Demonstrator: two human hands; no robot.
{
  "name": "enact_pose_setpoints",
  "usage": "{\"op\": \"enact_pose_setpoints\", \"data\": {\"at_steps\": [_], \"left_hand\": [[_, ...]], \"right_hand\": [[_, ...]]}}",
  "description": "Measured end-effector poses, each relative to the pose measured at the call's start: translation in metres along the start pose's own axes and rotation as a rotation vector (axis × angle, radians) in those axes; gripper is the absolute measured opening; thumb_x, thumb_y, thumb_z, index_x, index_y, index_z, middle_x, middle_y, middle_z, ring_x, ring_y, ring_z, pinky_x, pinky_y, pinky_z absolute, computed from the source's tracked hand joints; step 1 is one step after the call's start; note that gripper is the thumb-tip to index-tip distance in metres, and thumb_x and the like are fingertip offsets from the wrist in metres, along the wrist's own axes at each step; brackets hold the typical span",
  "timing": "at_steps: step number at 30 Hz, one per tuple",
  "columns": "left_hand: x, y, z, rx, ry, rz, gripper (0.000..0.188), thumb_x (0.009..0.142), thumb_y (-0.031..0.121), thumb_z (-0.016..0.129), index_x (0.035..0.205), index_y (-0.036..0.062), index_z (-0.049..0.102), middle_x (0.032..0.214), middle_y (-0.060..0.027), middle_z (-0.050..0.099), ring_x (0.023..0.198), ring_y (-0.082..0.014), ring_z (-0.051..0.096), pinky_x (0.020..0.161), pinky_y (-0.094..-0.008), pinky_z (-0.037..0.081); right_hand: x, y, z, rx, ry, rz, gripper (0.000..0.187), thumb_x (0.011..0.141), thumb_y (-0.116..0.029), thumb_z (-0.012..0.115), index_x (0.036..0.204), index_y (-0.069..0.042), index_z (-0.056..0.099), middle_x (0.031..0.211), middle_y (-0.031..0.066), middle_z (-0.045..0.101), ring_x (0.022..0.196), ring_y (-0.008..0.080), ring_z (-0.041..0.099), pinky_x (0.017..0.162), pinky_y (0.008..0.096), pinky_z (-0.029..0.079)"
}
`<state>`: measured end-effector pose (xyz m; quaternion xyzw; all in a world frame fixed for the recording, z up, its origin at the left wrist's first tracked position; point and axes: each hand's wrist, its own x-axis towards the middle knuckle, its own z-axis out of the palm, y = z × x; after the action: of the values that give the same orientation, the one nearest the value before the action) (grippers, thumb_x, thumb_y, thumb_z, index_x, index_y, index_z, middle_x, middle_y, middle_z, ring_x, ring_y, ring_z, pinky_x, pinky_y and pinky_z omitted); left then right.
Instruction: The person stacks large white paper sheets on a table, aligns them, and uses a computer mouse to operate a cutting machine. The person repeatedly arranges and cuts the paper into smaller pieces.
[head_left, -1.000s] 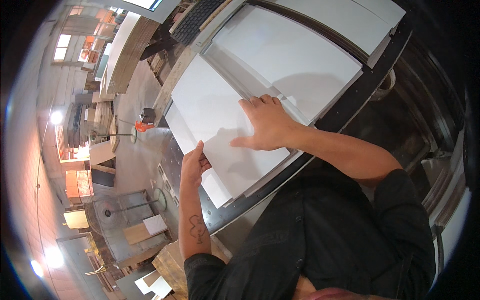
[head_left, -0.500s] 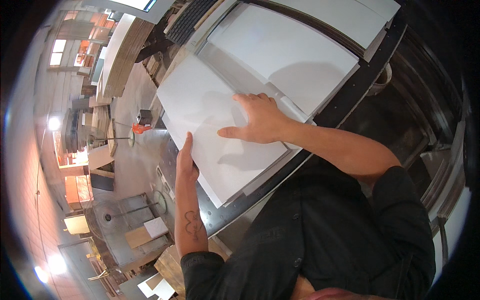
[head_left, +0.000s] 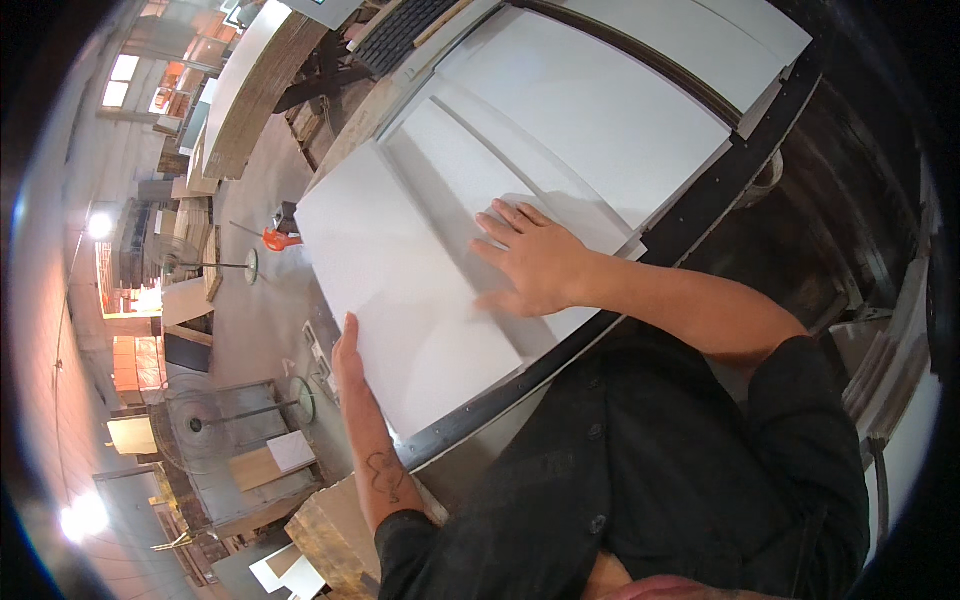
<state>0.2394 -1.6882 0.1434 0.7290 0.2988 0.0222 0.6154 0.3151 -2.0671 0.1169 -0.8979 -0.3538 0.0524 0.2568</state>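
A white rectangular panel lies at the left end of the dark-edged worktable. My left hand grips its left edge, with part of the fingers hidden by the edge. To its right, partly covered by it, is a second white panel. My right hand is open with fingers spread over that second panel, its blurred thumb near the first panel's right edge. Farther right lies another wide white panel.
More pale panels lie at the far right. A dark ribbed stack sits at the back. On the left stand a thick stack of boards, an orange tool, a fan and a lower table with boards.
The near-left panel has shifted left, uncovering more of the panel beneath. My left hand has moved left with its edge; my right hand has moved slightly right and its fingers have spread.
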Motion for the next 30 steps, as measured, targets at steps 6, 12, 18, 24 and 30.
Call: {"op": "enact_pose_setpoints", "data": {"at_steps": [6, 12, 18, 24, 30], "left_hand": [[-0.003, -0.038, -0.079, 0.140, 0.190, 0.024, 0.061, 0.103, 0.051, 0.068, 0.120, -0.0080, 0.074, 0.108, -0.0149, 0.077, 0.090, -0.0203, 0.072, 0.081, -0.0326, 0.057], [-0.018, -0.059, -0.096, 0.030, 0.115, -0.017, 0.060, 0.104, 0.052, 0.067, 0.117, -0.0067, 0.074, 0.104, -0.0108, 0.076, 0.089, -0.0178, 0.070, 0.079, -0.0308, 0.054], [-0.008, -0.072, -0.086, 0.123, 0.128, -0.065, 0.062, 0.104, 0.054, 0.066, 0.121, -0.0049, 0.073, 0.108, -0.0091, 0.074, 0.093, -0.0168, 0.068, 0.081, -0.0299, 0.052], [0.018, -0.093, -0.067, -0.061, 0.090, -0.108, 0.059, 0.104, 0.052, 0.067, 0.122, -0.0044, 0.072, 0.110, -0.0096, 0.074, 0.093, -0.0173, 0.068, 0.082, -0.0314, 0.053], [0.014, -0.076, -0.035, -0.209, -0.018, -0.100, 0.055, 0.106, 0.048, 0.063, 0.126, -0.0030, 0.069, 0.112, -0.0105, 0.074, 0.095, -0.0201, 0.070, 0.082, -0.0328, 0.054]], "right_hand": [[0.001, 0.016, 0.004, -0.118, 0.055, -0.027, 0.090, 0.097, -0.067, 0.060, 0.162, -0.006, 0.043, 0.173, 0.0217, 0.028, 0.162, 0.0418, 0.016, 0.133, 0.0509, 0.014], [0.010, 0.034, -0.014, -0.183, -0.020, 0.029, 0.091, 0.094, -0.063, 0.065, 0.163, -0.009, 0.041, 0.175, 0.0177, 0.025, 0.164, 0.0365, 0.014, 0.134, 0.0457, 0.014], [0.020, 0.054, -0.029, -0.224, -0.062, 0.032, 0.094, 0.094, -0.067, 0.063, 0.164, -0.009, 0.040, 0.175, 0.0186, 0.024, 0.164, 0.0368, 0.012, 0.134, 0.0464, 0.012], [-0.021, 0.016, -0.028, -0.274, -0.030, -0.113, 0.097, 0.088, -0.069, 0.072, 0.160, -0.009, 0.046, 0.172, 0.0164, 0.031, 0.162, 0.0369, 0.020, 0.132, 0.0483, 0.019], [-0.049, -0.008, -0.007, -0.162, -0.057, -0.227, 0.089, 0.085, -0.050, 0.083, 0.156, -0.009, 0.049, 0.169, 0.0159, 0.037, 0.159, 0.0384, 0.028, 0.131, 0.0496, 0.025]]}}
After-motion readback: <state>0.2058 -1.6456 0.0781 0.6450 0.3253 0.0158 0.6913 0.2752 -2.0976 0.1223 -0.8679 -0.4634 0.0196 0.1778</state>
